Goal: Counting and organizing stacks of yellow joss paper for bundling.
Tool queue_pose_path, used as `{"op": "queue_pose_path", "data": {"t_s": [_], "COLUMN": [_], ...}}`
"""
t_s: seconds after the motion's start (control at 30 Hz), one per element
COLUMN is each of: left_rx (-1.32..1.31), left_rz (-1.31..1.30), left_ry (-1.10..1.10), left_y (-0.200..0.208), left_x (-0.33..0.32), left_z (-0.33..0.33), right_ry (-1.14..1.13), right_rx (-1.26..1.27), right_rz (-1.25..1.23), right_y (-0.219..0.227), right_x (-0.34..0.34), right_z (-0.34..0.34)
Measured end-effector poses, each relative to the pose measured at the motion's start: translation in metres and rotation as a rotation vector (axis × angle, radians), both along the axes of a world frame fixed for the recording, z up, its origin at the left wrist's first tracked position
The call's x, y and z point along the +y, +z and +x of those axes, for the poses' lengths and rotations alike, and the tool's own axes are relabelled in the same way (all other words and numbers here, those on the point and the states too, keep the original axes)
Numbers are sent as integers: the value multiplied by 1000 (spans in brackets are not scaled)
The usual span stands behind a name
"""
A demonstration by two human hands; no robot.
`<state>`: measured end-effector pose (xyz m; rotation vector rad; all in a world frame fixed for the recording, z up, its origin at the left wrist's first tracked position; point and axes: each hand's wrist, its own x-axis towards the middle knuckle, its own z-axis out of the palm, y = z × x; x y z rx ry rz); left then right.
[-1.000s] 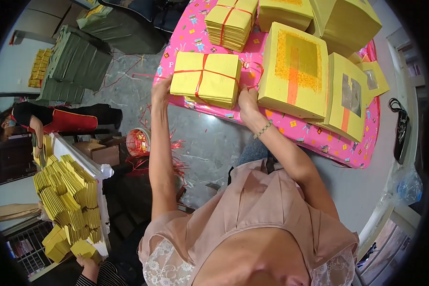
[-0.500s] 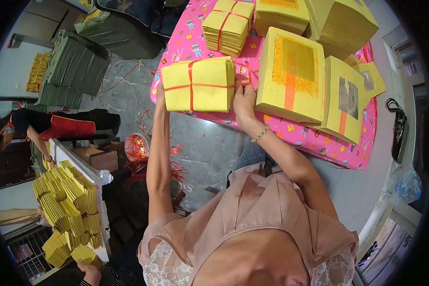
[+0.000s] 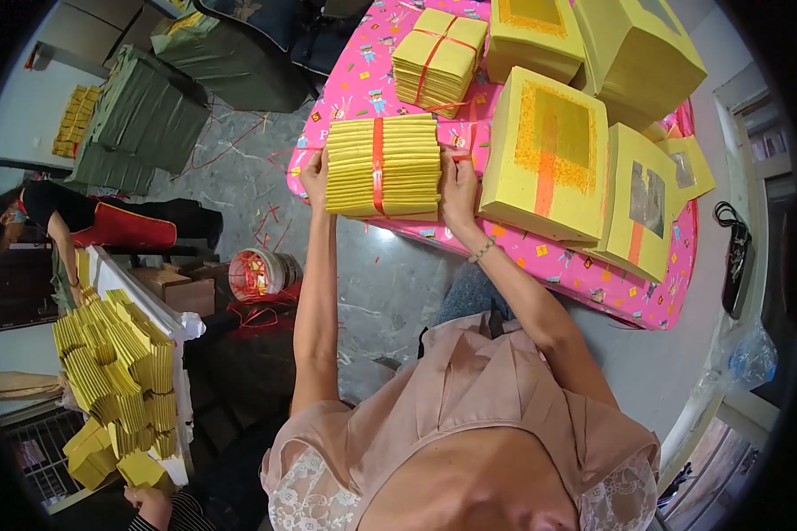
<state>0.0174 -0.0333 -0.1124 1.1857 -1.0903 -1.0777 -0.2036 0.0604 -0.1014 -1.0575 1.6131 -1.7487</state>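
Between my hands is a bundle of folded yellow paper (image 3: 407, 170), its many layered edges facing up toward me and a red plastic strap (image 3: 377, 168) running down its middle. My left hand (image 3: 314, 184) is closed at the bundle's left end, fingers partly hidden. At the right end my right hand (image 3: 458, 188) is closed too, with red strap pieces showing beside its fingers. The bundle is over the near edge of the pink patterned table (image 3: 345, 84). Just behind it stands another tied yellow paper bundle (image 3: 440, 55), its red straps crossed on top.
Large yellow paper stacks (image 3: 540, 142) fill the table's right side. A bucket (image 3: 261, 273) with red strap scraps stands on the floor at left. Beyond it, a person in a red apron (image 3: 128, 243) leans over a white table heaped with yellow bundles (image 3: 119, 367). Another person's hand (image 3: 146, 500) is at lower left.
The bundle has turned in my hands: its broad, cross-strapped face showed before, and now its layered edges do. It sits slightly farther right in the view, and so do both hands.
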Motion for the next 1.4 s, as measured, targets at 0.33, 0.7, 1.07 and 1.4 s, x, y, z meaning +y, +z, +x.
{"op": "queue_pose_path", "data": {"t_s": [0.33,0.7,1.07,1.4], "left_rx": [251,399,-747,-701], "left_rz": [1,-176,-456,-416], "left_ry": [-95,-109,11,-432], "left_y": [-2,61,135,169], "left_x": [-7,-5,-5,21], "left_z": [3,13,26,-68], "right_ry": [30,113,194,396], "right_rx": [-161,-270,83,513], "right_rz": [-11,-225,-118,-87], "right_y": [15,87,121,190], "right_x": [-9,-10,-13,-26], "right_z": [4,6,-24,-47]}}
